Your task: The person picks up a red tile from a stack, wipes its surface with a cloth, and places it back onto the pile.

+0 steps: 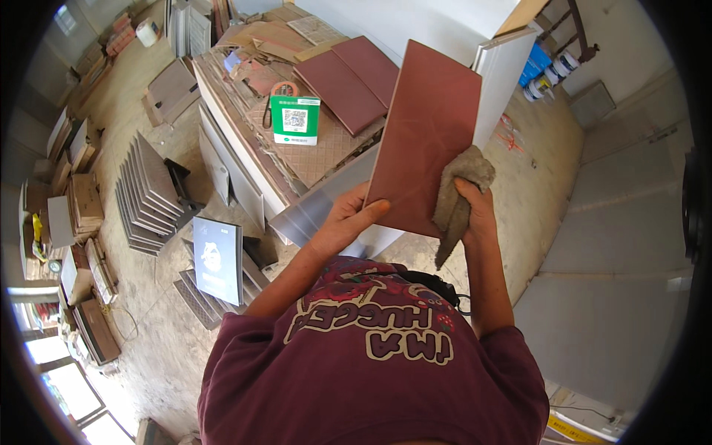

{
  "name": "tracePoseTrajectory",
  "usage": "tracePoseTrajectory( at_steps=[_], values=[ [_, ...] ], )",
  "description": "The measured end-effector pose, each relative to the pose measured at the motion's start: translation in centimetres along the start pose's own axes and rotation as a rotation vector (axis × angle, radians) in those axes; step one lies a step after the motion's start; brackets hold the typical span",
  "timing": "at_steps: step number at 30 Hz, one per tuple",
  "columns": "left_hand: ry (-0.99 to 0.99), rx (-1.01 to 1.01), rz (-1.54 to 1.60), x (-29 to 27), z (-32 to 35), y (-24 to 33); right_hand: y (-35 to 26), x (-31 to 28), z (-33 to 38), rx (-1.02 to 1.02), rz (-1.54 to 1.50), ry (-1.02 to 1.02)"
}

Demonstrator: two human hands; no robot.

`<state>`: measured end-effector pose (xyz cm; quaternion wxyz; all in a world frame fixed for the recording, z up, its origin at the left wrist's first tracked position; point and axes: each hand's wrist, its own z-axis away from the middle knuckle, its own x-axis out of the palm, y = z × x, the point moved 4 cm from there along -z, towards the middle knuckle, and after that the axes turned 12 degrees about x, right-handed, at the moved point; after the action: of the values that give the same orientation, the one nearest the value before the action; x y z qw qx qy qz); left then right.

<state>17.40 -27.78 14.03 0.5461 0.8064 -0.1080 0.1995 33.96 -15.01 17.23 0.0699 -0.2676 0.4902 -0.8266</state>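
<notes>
A reddish-brown rectangular tile (429,126) is held up in front of me, tilted, with its flat face toward me. My left hand (354,217) grips its lower left edge, the thumb lying on the face. At the lower right edge my right hand (476,208) is closed on a grey-brown rag (461,189), which lies against the tile and hangs down below it. The fingers behind the tile are hidden. Beyond it, two more reddish-brown tiles (343,90) lie overlapping on a cluttered table (326,159).
A green card stand (295,120) and a roll of tape (285,90) sit on the table. Tile samples stand in a rack (152,193) at left, near a dark display board (217,259). Large pale panels (504,81) lean at right; buckets (552,78) stand behind.
</notes>
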Motion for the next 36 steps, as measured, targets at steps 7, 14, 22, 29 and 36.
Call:
tracePoseTrajectory(
  at_steps=[7,14,22,29,36],
  values=[
    [0.0,-0.069,0.048,-1.5,-2.5,0.7,-0.8,-0.4,0.1,-0.039,0.037,-0.024],
    [0.124,-0.243,0.117,-3.0,-5.1,0.9,-0.2,0.6,0.4,0.022,0.159,-0.117],
    [0.304,-0.156,0.281,-2.1,-3.8,0.5,0.5,0.9,0.3,0.103,0.275,-0.164],
    [0.394,-0.064,0.229,-3.0,-3.0,0.9,0.6,0.7,0.4,0.131,0.447,-0.209],
    [0.502,0.061,0.089,-4.4,-2.7,2.1,-1.9,-2.4,0.0,-0.04,0.746,-0.018]
  ],
)
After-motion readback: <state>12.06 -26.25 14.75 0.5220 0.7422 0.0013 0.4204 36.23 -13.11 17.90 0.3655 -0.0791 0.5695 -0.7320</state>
